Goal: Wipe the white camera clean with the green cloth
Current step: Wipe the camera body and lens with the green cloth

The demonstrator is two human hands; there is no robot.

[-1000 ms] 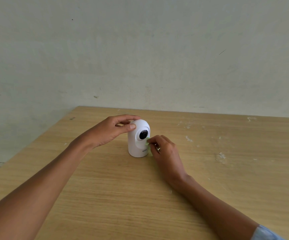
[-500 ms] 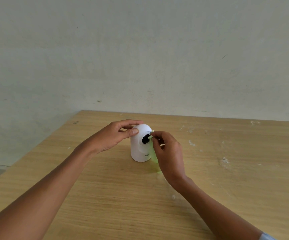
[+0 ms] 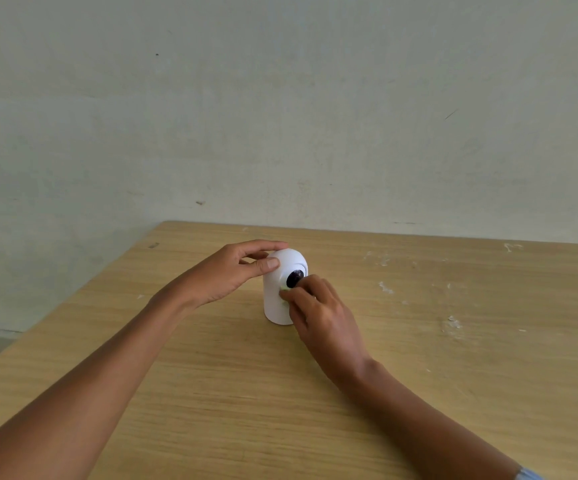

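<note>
A white dome-topped camera (image 3: 275, 299) with a dark round lens stands upright on the wooden table (image 3: 211, 393). My left hand (image 3: 227, 273) grips its rounded top, thumb on the front and fingers over the back. My right hand (image 3: 318, 311) presses a small green cloth (image 3: 285, 289) against the camera's front just below the lens. Only a sliver of the cloth shows; the rest is hidden under my fingers.
Pale scuffs and white flecks (image 3: 452, 323) mark the table to the right. The table's left edge (image 3: 83, 289) runs diagonally, and a grey-green wall (image 3: 280, 116) rises directly behind the far edge.
My right hand with the cloth rose from beside the camera's lower right to the lens, then slid down and left to just below it. My left hand stayed on the top.
</note>
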